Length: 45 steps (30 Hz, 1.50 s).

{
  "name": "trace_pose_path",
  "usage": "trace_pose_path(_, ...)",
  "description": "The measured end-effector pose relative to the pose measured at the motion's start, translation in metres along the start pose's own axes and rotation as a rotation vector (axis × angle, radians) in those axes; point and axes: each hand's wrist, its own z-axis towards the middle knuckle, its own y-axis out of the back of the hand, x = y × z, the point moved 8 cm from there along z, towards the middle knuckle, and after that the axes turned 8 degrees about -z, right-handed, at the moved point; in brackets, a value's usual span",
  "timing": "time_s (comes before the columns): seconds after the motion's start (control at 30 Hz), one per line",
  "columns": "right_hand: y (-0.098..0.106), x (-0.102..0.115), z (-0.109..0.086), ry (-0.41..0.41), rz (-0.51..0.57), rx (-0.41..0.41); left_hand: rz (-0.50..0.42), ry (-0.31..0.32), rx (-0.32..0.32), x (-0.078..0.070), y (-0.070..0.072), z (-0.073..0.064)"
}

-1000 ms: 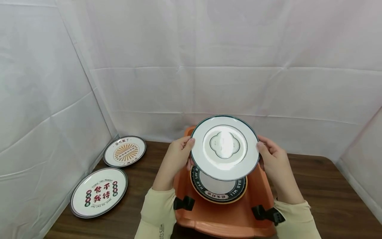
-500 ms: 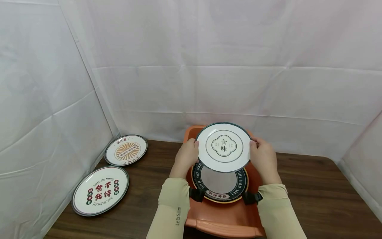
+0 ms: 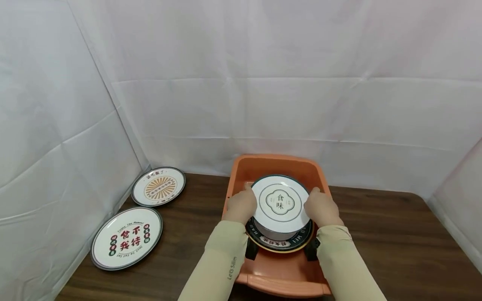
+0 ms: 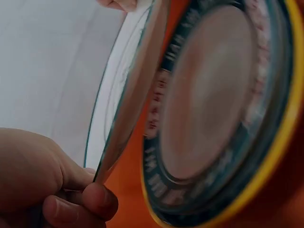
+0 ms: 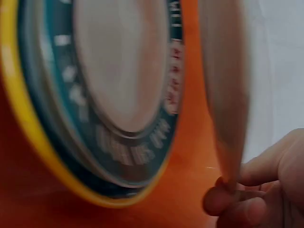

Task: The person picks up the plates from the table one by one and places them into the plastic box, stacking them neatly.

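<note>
A white plate (image 3: 280,205) with a dark green rim and a quatrefoil emblem is held level between both hands. My left hand (image 3: 241,205) pinches its left edge, thumb on top and fingers beneath. On the opposite edge my right hand (image 3: 322,207) pinches it the same way. Below lies a dark-banded plate (image 3: 278,243) with a yellow rim, inside an orange plastic bin (image 3: 278,267). Both wrist views show a gap between the held plate (image 4: 124,90) and the dark-banded plate (image 5: 121,71) under it.
Left on the brown wooden table (image 3: 384,242) lie two more white plates: one with an orange sunburst (image 3: 160,189) at the back, one with red characters (image 3: 127,239) in front. White cloth (image 3: 278,113) hangs behind and along the sides.
Both hands have lowered the white plate from above the bin's back edge down toward the dark-banded plate. It has also levelled out. The plates on the left have stayed put.
</note>
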Motion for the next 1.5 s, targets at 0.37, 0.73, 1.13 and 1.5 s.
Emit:
trace_pose_path(0.37,-0.029,0.002,0.002,-0.002,-0.042,0.118,0.182,0.061,0.042,0.001,-0.024,0.002)
trace_pose_path(0.73,-0.039,0.000,0.001,-0.043,-0.078,0.161,0.232,0.087,0.042,0.001,-0.029,0.002)
trace_pose_path(1.13,-0.036,0.003,-0.004,-0.018,-0.075,0.166,0.313,0.079,0.060,-0.003,-0.030,-0.003)
trace_pose_path(1.5,-0.035,0.004,-0.002,-0.026,-0.098,0.170,0.362,0.061,0.063,-0.006,-0.031,-0.002)
